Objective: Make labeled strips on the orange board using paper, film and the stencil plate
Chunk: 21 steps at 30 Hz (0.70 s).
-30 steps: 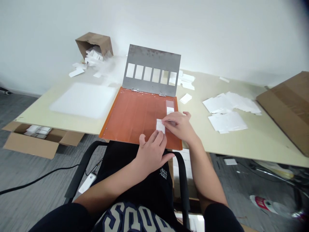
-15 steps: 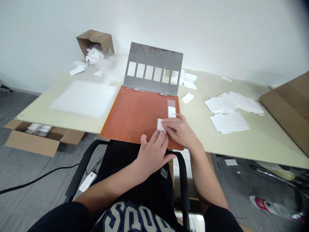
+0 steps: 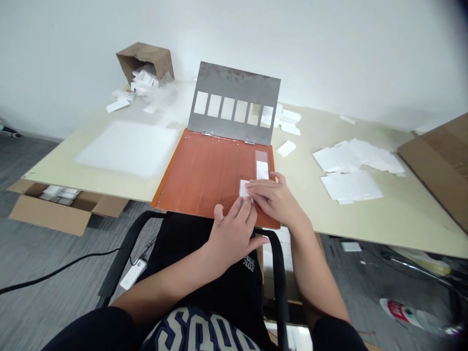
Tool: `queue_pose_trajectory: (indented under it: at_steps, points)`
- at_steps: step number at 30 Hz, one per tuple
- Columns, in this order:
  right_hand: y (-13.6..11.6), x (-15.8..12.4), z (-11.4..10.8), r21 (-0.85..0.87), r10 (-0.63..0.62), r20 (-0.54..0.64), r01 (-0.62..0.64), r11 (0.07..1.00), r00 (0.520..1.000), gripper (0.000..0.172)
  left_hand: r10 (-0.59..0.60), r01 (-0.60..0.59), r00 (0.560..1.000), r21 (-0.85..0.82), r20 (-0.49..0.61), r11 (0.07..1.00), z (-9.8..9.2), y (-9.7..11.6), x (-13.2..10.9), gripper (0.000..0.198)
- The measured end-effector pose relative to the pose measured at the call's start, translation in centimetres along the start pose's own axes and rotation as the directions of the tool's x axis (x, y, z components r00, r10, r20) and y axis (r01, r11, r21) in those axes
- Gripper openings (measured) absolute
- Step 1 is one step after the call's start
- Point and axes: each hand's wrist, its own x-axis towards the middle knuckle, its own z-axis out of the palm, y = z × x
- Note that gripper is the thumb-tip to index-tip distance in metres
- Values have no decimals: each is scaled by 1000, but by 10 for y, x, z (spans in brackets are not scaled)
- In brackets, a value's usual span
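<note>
Resting its fingertips on the lower edge of a small white rectangular card (image 3: 243, 187), the left hand (image 3: 234, 228) is spread, its thumb held out to the right and its fingers loosely bent, not closed around anything. The right hand (image 3: 275, 197) comes in from the other side with its fingertips gathered over the card's right part; whether they pinch it or only press on it cannot be told, as they cover that edge. The card lies on the near right part of a flat orange rectangular board (image 3: 204, 170) with a raised rim. Just beyond the right hand, near the board's right edge, lies a white strip with a translucent far end (image 3: 262, 168).

Hinged to the board's far edge, a grey metal plate (image 3: 239, 78) stands tilted up, with six rectangular openings in a row. The board sits on a pale yellow table (image 3: 303, 210), its near edge at the person's lap.

Left of the board lies a translucent white sheet (image 3: 127, 148); farther back, a brown cardboard carton (image 3: 163, 57) on its side holds white paper pieces (image 3: 145, 80). To the right are a small loose white card (image 3: 286, 148), overlapping white paper sheets (image 3: 351, 186) and a large brown cardboard box (image 3: 442, 165). Below the table's left end stands an open cardboard box (image 3: 51, 214) with white items inside.
</note>
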Motion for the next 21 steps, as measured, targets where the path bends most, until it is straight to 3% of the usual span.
queue_pose_trajectory:
  at_steps: [21]
  points:
    - [2,-2,-2,37,38,25,-38,999,999,31,-13,12,1000,-82,-13,997,0,-3,-1,63]
